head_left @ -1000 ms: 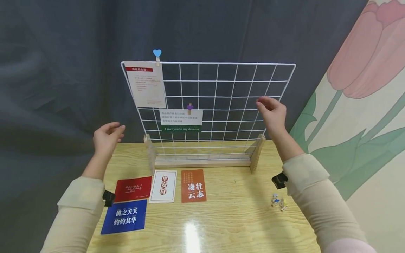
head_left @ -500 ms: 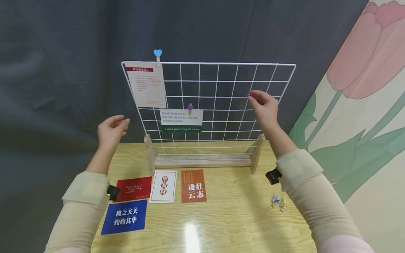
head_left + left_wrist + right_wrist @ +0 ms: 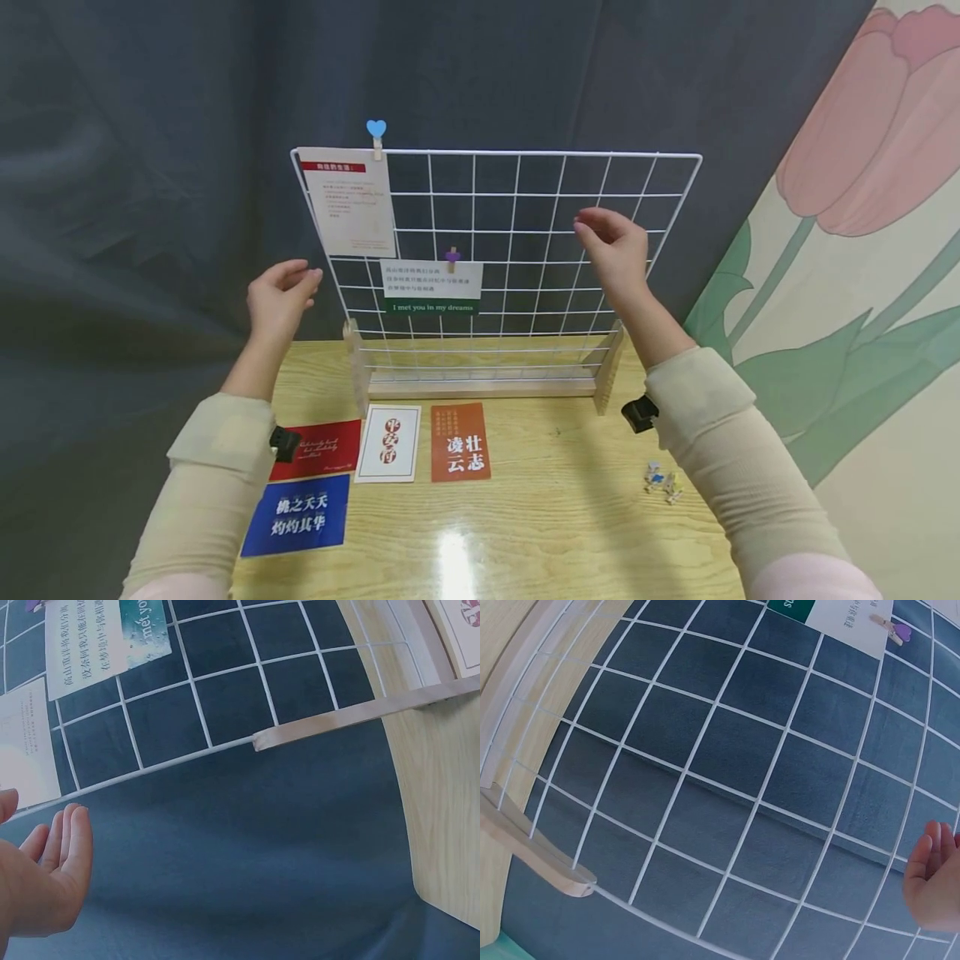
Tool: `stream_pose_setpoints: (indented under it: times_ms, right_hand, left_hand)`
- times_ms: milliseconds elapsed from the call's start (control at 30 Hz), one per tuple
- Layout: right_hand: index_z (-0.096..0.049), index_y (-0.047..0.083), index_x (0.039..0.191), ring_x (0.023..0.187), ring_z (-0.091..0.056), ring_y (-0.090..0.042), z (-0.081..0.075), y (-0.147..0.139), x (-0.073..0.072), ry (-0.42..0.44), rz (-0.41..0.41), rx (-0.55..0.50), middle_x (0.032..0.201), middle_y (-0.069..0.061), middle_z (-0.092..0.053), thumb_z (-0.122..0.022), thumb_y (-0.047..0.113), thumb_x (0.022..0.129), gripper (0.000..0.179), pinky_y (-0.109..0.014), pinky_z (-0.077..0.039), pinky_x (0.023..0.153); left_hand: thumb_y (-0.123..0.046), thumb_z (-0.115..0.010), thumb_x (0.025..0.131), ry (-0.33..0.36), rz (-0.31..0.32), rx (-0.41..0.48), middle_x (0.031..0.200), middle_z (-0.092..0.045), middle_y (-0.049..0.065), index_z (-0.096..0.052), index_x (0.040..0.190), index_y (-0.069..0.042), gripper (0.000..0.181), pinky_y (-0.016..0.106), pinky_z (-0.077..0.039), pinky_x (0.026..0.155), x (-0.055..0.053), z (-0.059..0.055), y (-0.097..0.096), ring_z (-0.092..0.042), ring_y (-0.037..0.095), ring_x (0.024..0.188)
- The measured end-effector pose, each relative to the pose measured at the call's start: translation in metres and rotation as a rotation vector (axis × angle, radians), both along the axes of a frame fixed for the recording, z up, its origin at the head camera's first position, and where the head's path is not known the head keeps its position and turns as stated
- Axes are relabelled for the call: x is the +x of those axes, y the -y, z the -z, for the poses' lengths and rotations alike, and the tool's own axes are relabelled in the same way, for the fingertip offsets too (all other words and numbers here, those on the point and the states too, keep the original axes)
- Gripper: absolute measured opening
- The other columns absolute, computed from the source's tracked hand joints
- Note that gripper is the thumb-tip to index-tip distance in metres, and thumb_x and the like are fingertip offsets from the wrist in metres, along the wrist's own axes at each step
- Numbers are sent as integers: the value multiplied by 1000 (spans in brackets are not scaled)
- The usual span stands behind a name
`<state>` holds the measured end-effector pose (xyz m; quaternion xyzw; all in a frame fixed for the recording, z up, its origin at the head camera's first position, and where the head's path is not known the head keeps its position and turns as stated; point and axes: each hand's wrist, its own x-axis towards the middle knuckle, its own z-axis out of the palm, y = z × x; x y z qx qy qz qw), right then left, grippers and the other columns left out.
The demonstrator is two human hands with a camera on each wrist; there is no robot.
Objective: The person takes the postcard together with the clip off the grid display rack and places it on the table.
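A white wire grid panel (image 3: 540,153) stands upright in wooden feet. My left hand (image 3: 281,300) hovers just left of it, fingers loosely bent and holding nothing; in the left wrist view its fingertips (image 3: 79,814) are close to the panel's side wire. My right hand (image 3: 618,254) is raised in front of the panel's right part, also without anything in it. A white card with a red band (image 3: 352,217) hangs top left from a blue heart clothespin (image 3: 377,129). Lower, a purple heart clothespin (image 3: 453,257) holds a white and green card (image 3: 432,290).
On the wooden table (image 3: 555,517) lie a red card (image 3: 330,437), a blue card (image 3: 262,529), a white card with red characters (image 3: 367,467) and an orange card (image 3: 442,467). Small clothespins (image 3: 655,479) lie at the right. A dark curtain (image 3: 480,67) hangs behind.
My left hand has moved right and up toward the panel. My right hand has moved left and up, further in front of the panel. The cards and clothespins have stayed put.
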<state>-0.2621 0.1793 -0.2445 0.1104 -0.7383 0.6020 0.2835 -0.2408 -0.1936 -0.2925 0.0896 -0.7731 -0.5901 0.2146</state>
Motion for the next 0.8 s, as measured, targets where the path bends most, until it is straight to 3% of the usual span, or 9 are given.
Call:
stream_pose_setpoints:
  times_ms: [300,533,800]
  right_hand:
    - [-57,-11,99,79,-56,-12,-8,13,-1,-11,-40,9,94,-17,-60,-58,0,80,22,-20,-46,73]
    - [-58,-10,99,75,-54,-8,-13,23,-1,-7,-47,10,92,-11,-61,-58,0,80,21,-19,-45,71]
    - [-58,-9,99,77,-54,-8,-22,29,1,-5,-39,62,93,-10,-62,-59,4,80,23,-19,-45,71]
  left_hand:
    - [-18,-63,79,-32,-19,2,95,-57,6,-55,111,0,38,13,-46,59,-6,-8,-9,-53,4,70]
    - [-15,-62,79,-65,-13,2,104,-57,13,-54,112,1,38,15,-46,61,-9,-12,-16,-54,5,76]
    - [-13,-63,79,-76,-33,9,105,-57,13,-55,112,-1,37,16,-46,62,-14,-14,-18,-54,8,79]
